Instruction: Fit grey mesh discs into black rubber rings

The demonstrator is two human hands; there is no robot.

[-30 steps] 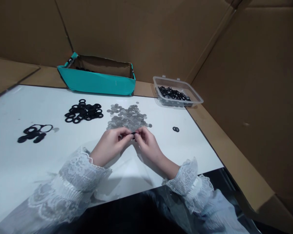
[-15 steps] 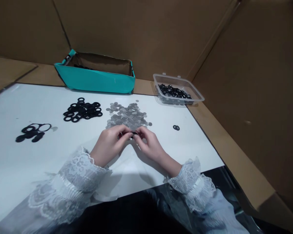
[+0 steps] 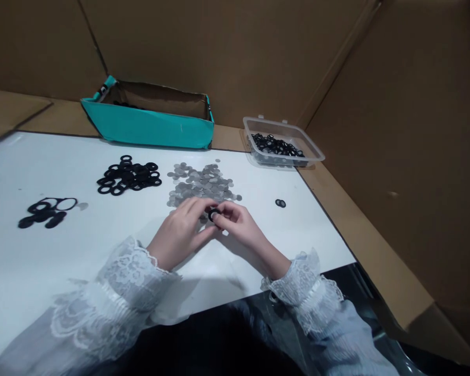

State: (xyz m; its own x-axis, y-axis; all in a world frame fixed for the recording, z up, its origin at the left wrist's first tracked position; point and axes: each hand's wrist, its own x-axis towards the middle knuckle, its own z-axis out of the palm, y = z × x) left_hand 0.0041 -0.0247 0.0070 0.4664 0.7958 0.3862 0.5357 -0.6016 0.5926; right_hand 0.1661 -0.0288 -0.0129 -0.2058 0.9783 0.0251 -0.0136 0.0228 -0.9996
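Note:
A small black ring (image 3: pixel 212 214) is pinched between the thumb and fingers of my right hand (image 3: pixel 241 227), its face tilted toward me. My left hand (image 3: pixel 184 227) curves around the ring's left side, thumb and forefinger apart; whether a fingertip touches the ring is unclear. Just beyond both hands lies a spread of thin grey discs (image 3: pixel 201 183) on the white table (image 3: pixel 297 235). A heap of black rings (image 3: pixel 129 176) is to the left of the discs. Two black rings with grey centres (image 3: pixel 280 203) lie overlapping on the right.
A clear plastic tub (image 3: pixel 284 143) holding many black rings stands at the back right. A teal-fronted cardboard box (image 3: pixel 152 128) is at the back left, with dark pieces inside. More black pieces (image 3: pixel 45 212) lie far left. Cardboard walls (image 3: pixel 258 57) enclose the back and right side.
My left thumb and forefinger have parted from their pinch at the ring. The ring now shows its face in my right hand. The whole view has shifted slightly.

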